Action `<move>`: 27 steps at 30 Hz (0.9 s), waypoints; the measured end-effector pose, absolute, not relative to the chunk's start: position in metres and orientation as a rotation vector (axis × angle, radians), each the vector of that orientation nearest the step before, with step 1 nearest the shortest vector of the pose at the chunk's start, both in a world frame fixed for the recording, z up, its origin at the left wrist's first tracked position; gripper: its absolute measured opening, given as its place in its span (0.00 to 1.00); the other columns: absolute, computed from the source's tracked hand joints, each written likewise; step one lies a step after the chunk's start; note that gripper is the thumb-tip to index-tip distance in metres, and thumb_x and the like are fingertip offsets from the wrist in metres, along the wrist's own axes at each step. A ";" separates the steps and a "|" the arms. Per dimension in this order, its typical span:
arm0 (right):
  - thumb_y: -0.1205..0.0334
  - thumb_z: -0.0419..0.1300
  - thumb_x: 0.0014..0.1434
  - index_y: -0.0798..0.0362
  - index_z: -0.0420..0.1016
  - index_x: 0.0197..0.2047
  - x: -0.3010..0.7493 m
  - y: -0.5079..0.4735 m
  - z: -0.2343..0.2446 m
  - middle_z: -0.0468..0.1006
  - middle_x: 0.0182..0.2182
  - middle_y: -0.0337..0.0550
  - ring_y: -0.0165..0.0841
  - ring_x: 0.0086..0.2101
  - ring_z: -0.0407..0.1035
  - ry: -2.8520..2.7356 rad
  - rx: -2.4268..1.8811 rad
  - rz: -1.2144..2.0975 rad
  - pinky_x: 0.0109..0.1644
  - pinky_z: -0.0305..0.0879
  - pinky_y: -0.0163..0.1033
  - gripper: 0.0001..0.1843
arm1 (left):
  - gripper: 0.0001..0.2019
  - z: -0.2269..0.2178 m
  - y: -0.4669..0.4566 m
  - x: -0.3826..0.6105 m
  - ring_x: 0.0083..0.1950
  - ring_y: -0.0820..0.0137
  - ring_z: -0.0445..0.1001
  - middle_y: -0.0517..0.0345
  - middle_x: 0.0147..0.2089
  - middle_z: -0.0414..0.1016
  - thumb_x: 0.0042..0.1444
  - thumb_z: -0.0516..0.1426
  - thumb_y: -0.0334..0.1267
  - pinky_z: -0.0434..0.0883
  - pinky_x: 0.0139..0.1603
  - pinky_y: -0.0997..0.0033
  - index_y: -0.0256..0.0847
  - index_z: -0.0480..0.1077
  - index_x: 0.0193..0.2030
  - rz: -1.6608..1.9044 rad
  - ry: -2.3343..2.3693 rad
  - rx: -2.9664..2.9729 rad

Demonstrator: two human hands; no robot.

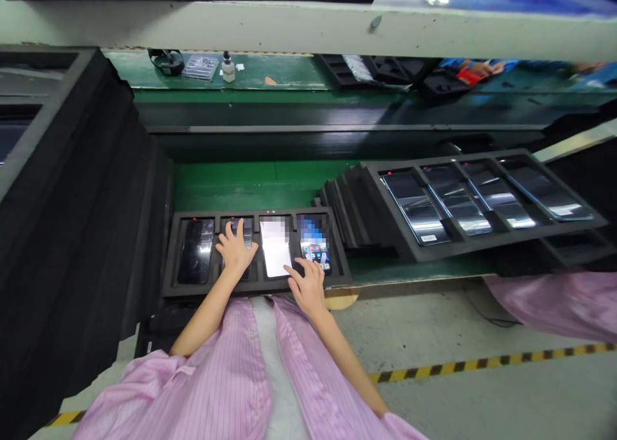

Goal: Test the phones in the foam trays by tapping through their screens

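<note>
A black foam tray (169, 260) holds several phones side by side. My left hand (236, 247) lies open, fingers spread, on the second phone (247, 229) from the left. My right hand (307, 284) rests at the tray's front edge, its index finger stretched onto the bottom of the white-screened phone (276, 247). The phone with app icons (314, 244) lies just right of that finger. The leftmost phone (196, 250) has a dark screen and is untouched.
A second black tray (482, 234) with several dark phones sits tilted on a stack of trays at the right. Tall black foam stacks (72, 221) stand at the left. A green bench (250, 183) runs behind. Another person's pink sleeve (554, 302) shows at the right.
</note>
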State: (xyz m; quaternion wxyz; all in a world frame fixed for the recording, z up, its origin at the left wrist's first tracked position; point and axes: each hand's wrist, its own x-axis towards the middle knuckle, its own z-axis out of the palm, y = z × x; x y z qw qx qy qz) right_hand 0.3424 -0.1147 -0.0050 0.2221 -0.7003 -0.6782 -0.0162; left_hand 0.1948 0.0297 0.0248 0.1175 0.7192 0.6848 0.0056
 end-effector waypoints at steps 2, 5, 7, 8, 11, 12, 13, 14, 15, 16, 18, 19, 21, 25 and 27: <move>0.62 0.44 0.62 0.47 0.75 0.44 0.348 -0.117 -0.005 0.67 0.46 0.47 0.38 0.50 0.57 -1.808 -1.968 -0.075 0.56 0.49 0.50 0.18 | 0.36 0.023 0.030 0.195 0.52 0.51 0.60 0.48 0.66 0.49 0.49 0.53 0.47 0.64 0.46 0.53 0.49 0.49 0.65 0.015 2.006 2.106; 0.62 0.44 0.62 0.46 0.75 0.43 0.354 -0.120 -0.004 0.67 0.46 0.46 0.38 0.49 0.57 -1.805 -1.993 -0.079 0.56 0.50 0.50 0.18 | 0.36 0.023 0.029 0.195 0.52 0.51 0.60 0.47 0.66 0.49 0.49 0.53 0.47 0.63 0.46 0.53 0.49 0.49 0.65 0.021 2.008 2.112; 0.61 0.45 0.62 0.44 0.75 0.44 0.356 -0.121 -0.004 0.66 0.48 0.46 0.39 0.50 0.56 -1.863 -1.989 -0.063 0.56 0.50 0.51 0.18 | 0.36 0.023 0.029 0.195 0.52 0.51 0.60 0.47 0.66 0.49 0.49 0.53 0.47 0.63 0.46 0.53 0.49 0.49 0.65 0.018 2.010 2.115; 0.61 0.45 0.62 0.43 0.75 0.45 0.357 -0.121 -0.004 0.65 0.49 0.46 0.39 0.50 0.56 -1.891 -1.985 -0.057 0.56 0.50 0.51 0.18 | 0.36 0.023 0.029 0.195 0.52 0.51 0.60 0.47 0.66 0.49 0.49 0.53 0.47 0.63 0.46 0.53 0.49 0.49 0.65 0.015 2.010 2.115; 0.60 0.44 0.63 0.44 0.74 0.47 0.358 -0.122 -0.003 0.65 0.50 0.47 0.39 0.51 0.55 -1.900 -1.990 -0.055 0.56 0.50 0.51 0.18 | 0.35 0.024 0.029 0.195 0.52 0.51 0.61 0.47 0.66 0.49 0.49 0.53 0.47 0.64 0.46 0.53 0.49 0.49 0.65 0.017 2.005 2.116; 0.60 0.44 0.63 0.44 0.74 0.47 0.358 -0.122 -0.003 0.65 0.50 0.47 0.39 0.51 0.55 -1.887 -1.993 -0.054 0.56 0.50 0.51 0.19 | 0.35 0.024 0.029 0.195 0.52 0.51 0.61 0.47 0.66 0.49 0.49 0.53 0.47 0.64 0.46 0.53 0.49 0.50 0.65 0.020 2.003 2.117; 0.60 0.44 0.63 0.45 0.73 0.47 0.358 -0.123 -0.003 0.65 0.50 0.47 0.39 0.51 0.55 -1.872 -1.995 -0.052 0.56 0.50 0.51 0.19 | 0.35 0.024 0.030 0.195 0.52 0.51 0.61 0.47 0.66 0.49 0.49 0.53 0.47 0.64 0.46 0.53 0.49 0.50 0.65 0.022 2.003 2.117; 0.60 0.44 0.63 0.45 0.74 0.47 0.359 -0.123 -0.003 0.65 0.49 0.47 0.39 0.51 0.56 -1.861 -1.994 -0.050 0.56 0.50 0.50 0.19 | 0.35 0.024 0.030 0.195 0.52 0.51 0.61 0.47 0.66 0.49 0.49 0.53 0.47 0.64 0.46 0.53 0.49 0.50 0.65 0.021 2.004 2.116; 0.60 0.44 0.63 0.45 0.74 0.47 0.359 -0.122 -0.003 0.65 0.49 0.47 0.38 0.51 0.56 -1.852 -1.991 -0.050 0.56 0.50 0.50 0.19 | 0.35 0.024 0.030 0.195 0.52 0.51 0.61 0.47 0.66 0.49 0.49 0.53 0.47 0.64 0.46 0.53 0.49 0.49 0.65 0.019 2.005 2.115; 0.60 0.44 0.63 0.45 0.74 0.46 0.359 -0.122 -0.003 0.66 0.48 0.47 0.38 0.51 0.56 -1.845 -1.988 -0.050 0.56 0.50 0.50 0.19 | 0.35 0.024 0.030 0.195 0.52 0.51 0.60 0.47 0.66 0.49 0.49 0.53 0.47 0.64 0.46 0.53 0.49 0.49 0.65 0.016 2.007 2.113; 0.60 0.44 0.63 0.45 0.75 0.45 0.358 -0.121 -0.003 0.66 0.47 0.46 0.38 0.49 0.57 -1.836 -1.980 -0.051 0.56 0.50 0.50 0.19 | 0.35 0.025 0.030 0.195 0.52 0.52 0.60 0.47 0.66 0.49 0.49 0.53 0.47 0.64 0.47 0.54 0.49 0.49 0.65 0.011 2.008 2.107; 0.60 0.44 0.63 0.45 0.75 0.45 0.358 -0.120 -0.003 0.66 0.47 0.46 0.38 0.49 0.57 -1.833 -1.976 -0.051 0.56 0.50 0.50 0.19 | 0.36 0.025 0.030 0.195 0.52 0.51 0.60 0.47 0.66 0.49 0.49 0.54 0.47 0.63 0.47 0.54 0.49 0.49 0.65 0.010 2.006 2.104; 0.60 0.43 0.63 0.46 0.75 0.44 0.357 -0.118 -0.003 0.67 0.46 0.46 0.38 0.48 0.57 -1.833 -1.970 -0.052 0.56 0.50 0.50 0.19 | 0.36 0.026 0.030 0.195 0.53 0.51 0.60 0.47 0.66 0.49 0.49 0.54 0.47 0.63 0.47 0.54 0.49 0.49 0.65 0.008 2.006 2.101; 0.60 0.43 0.63 0.47 0.75 0.44 0.355 -0.115 -0.003 0.67 0.45 0.47 0.37 0.48 0.58 -1.828 -1.968 -0.059 0.56 0.50 0.49 0.19 | 0.36 0.024 0.030 0.195 0.52 0.51 0.60 0.47 0.66 0.49 0.49 0.54 0.47 0.63 0.46 0.54 0.48 0.49 0.65 0.021 2.004 2.106; 0.60 0.42 0.64 0.48 0.74 0.44 0.355 -0.115 -0.005 0.68 0.44 0.47 0.37 0.47 0.58 -1.817 -1.971 -0.071 0.56 0.50 0.49 0.19 | 0.36 0.023 0.030 0.195 0.52 0.51 0.60 0.47 0.66 0.49 0.49 0.54 0.47 0.63 0.46 0.53 0.48 0.49 0.65 0.032 1.999 2.110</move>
